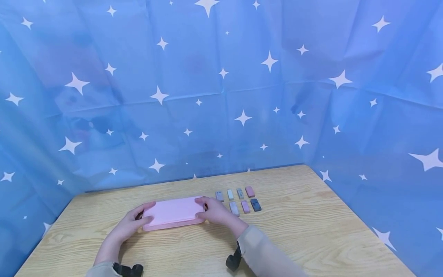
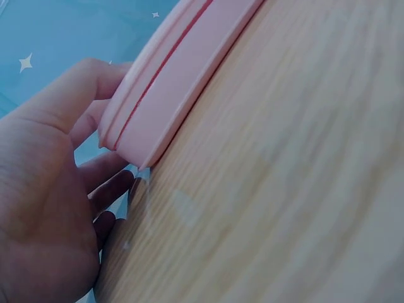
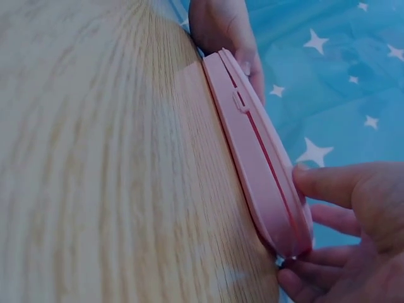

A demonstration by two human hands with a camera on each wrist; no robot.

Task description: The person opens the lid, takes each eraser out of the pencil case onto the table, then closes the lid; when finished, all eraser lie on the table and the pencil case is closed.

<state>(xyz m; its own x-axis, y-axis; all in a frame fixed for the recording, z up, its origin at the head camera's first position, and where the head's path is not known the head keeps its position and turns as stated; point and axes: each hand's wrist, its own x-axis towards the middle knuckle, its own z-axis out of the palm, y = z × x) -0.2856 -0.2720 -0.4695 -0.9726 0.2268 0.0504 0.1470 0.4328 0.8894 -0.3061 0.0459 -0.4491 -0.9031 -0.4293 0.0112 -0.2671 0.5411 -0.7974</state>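
A flat pink case [image 1: 174, 211] with rounded ends lies on the wooden table in front of me. Its lid is down, and a small latch [image 3: 240, 101] shows on its front side in the right wrist view. My left hand [image 1: 129, 224] grips the left end, thumb near the front edge and fingers round the end. At the other end, my right hand [image 1: 217, 211] holds the case the same way, its thumb on the lid edge. A thin red line runs along the seam under the lid. What the case contains is hidden.
Right of the case, several small blocks stand in two rows, among them a pink block [image 1: 250, 191], a dark blue block [image 1: 255, 204] and a pale grey block [image 1: 234, 208]. A blue star-patterned cloth [image 1: 207, 134] hangs behind and beside the wooden table [image 1: 311, 231].
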